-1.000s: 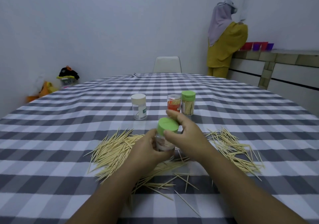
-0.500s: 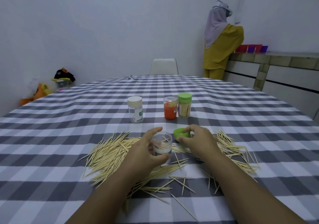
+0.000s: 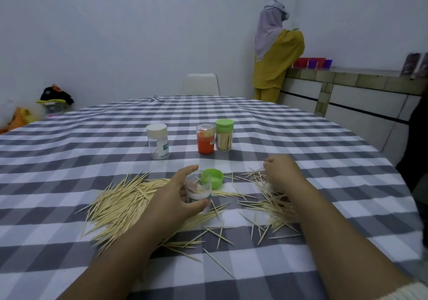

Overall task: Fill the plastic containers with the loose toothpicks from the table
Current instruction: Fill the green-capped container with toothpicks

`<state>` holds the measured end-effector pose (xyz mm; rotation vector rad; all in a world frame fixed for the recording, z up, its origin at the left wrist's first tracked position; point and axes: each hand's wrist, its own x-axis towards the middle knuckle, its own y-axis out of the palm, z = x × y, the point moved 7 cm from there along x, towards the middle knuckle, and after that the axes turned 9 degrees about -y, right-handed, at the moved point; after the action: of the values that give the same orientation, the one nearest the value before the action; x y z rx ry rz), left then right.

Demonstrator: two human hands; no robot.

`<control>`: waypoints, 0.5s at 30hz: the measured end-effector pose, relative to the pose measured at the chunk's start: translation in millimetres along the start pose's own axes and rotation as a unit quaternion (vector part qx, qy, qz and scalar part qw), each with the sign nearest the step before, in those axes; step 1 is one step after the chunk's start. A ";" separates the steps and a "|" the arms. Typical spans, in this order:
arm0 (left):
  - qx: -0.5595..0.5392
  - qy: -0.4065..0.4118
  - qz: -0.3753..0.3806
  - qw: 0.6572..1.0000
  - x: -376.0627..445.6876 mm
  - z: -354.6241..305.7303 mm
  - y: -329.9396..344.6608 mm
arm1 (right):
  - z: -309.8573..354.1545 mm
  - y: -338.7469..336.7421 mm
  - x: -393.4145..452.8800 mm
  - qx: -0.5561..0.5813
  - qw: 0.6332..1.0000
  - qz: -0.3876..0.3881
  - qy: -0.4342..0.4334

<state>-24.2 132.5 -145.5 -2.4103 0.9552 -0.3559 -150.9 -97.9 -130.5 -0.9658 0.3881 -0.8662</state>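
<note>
Toothpicks lie loose on the checked tabletop [image 3: 69, 142] in two heaps, a left heap [image 3: 120, 204] and a right heap [image 3: 275, 198]. The left hand [image 3: 172, 201] is wrapped around an open clear container [image 3: 199, 189] standing between them. Its green lid [image 3: 212, 178] lies upside down just behind. The right hand [image 3: 281, 171] rests curled on the right heap; whether it grips any I cannot tell.

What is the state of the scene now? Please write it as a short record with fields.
open container: clear, upright, lid off
left hand: wrapped around the open container
right hand: closed on the right toothpick pile
green lid: upside down on the cloth, behind the open container
left toothpick pile: loose on the cloth
closed containers: white-lidded, orange, green-lidded
</note>
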 end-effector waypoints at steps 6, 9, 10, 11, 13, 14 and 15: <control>0.034 -0.006 -0.009 0.999 -2.8 -7.6 2.4 | -28.4 -13.5 4.2 -0.088 0.996 0.013 0.025; 0.048 -0.014 -0.015 0.999 -2.9 -10.3 5.1 | -33.0 -9.7 8.1 -0.134 0.989 0.050 0.033; 0.052 -0.016 -0.018 0.998 -3.0 -11.7 6.1 | -34.7 -7.4 9.5 -0.138 0.988 0.055 0.041; 0.058 -0.017 -0.020 0.998 -3.1 -14.3 7.1 | -34.7 -6.5 9.9 -0.148 0.986 0.060 0.044; 0.070 -0.020 -0.020 0.997 -2.3 -19.6 9.7 | -32.9 -2.1 15.8 -0.165 0.984 0.063 0.029; 0.073 -0.020 -0.018 0.997 -1.7 -22.5 11.0 | -31.9 1.8 19.8 -0.162 0.984 0.070 0.017; 0.073 -0.019 -0.018 0.997 -1.0 -24.9 12.4 | -30.7 4.2 20.2 -0.153 0.985 0.080 0.011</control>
<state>-42.3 116.3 -131.7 -2.2953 0.8391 -0.3787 -156.2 -129.6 -148.9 -1.1913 0.6233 -0.6831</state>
